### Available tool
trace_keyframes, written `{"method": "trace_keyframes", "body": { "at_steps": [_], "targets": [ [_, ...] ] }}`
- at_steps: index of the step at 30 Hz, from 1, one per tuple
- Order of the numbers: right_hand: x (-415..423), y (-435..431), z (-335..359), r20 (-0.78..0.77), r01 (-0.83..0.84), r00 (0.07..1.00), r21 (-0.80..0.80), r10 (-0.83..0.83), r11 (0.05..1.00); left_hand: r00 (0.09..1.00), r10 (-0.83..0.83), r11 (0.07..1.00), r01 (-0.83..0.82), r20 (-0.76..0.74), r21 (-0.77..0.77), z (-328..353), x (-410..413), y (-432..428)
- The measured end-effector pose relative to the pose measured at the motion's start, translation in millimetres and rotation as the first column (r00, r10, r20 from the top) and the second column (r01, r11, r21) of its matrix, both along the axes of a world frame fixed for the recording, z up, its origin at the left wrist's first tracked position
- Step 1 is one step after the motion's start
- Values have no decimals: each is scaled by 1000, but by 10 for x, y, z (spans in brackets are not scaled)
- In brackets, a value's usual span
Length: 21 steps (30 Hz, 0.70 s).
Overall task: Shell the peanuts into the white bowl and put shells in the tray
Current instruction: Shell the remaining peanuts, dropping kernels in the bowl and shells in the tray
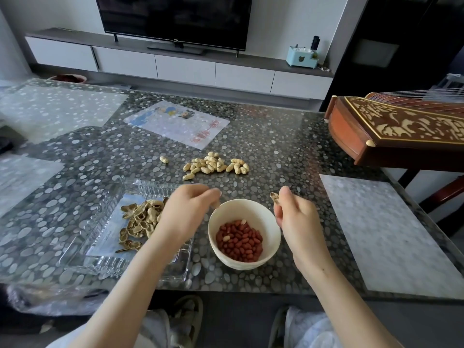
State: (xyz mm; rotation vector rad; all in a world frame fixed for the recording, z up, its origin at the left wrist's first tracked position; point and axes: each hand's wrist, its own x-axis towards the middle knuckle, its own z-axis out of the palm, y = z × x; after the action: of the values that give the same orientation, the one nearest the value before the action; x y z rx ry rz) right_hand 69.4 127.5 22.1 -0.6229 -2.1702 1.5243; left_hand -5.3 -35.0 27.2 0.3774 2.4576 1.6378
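Shell half (274,197) in pinch of right hand (296,218); left hand (188,209) blurred, state unclear.

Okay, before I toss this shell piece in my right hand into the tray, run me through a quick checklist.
1. The shell half is pinched by the right hand: ok.
2. The glass tray has bare space left of its empty shells: ok.
3. Straight path to the tray is free: not ok, the left hand and white bowl lie between.
4. Left hand is empty: cannot tell, its fingertips are curled at the bowl's rim.
5. The kernels are free of shell bits: cannot tell, a few pale pieces lie among them.
6. More unshelled peanuts wait behind the bowl: ok.
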Motion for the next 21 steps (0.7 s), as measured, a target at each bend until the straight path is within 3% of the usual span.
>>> {"method": "trace_keyframes", "body": {
  "at_steps": [4, 11, 18, 21],
  "targets": [
    [12, -156, 10, -97, -207, 973, 25, 208, 978, 979, 172, 984, -175, 105, 24, 12, -175, -263],
    [-243, -544, 49, 3, -428, 893, 307, 449, 850, 963, 265, 900, -268, -58, -343, -104, -453, -776],
    [-675, -790, 57, 319, -619, 785, 449, 531, 645, 970, 185, 845, -238, -155, -479, -190, -515, -902],
    [-933, -645, 74, 318, -550, 835, 489, 448, 677, 954, 234, 849, -295, -188, -438, -175, -517, -918]
  ]
}}
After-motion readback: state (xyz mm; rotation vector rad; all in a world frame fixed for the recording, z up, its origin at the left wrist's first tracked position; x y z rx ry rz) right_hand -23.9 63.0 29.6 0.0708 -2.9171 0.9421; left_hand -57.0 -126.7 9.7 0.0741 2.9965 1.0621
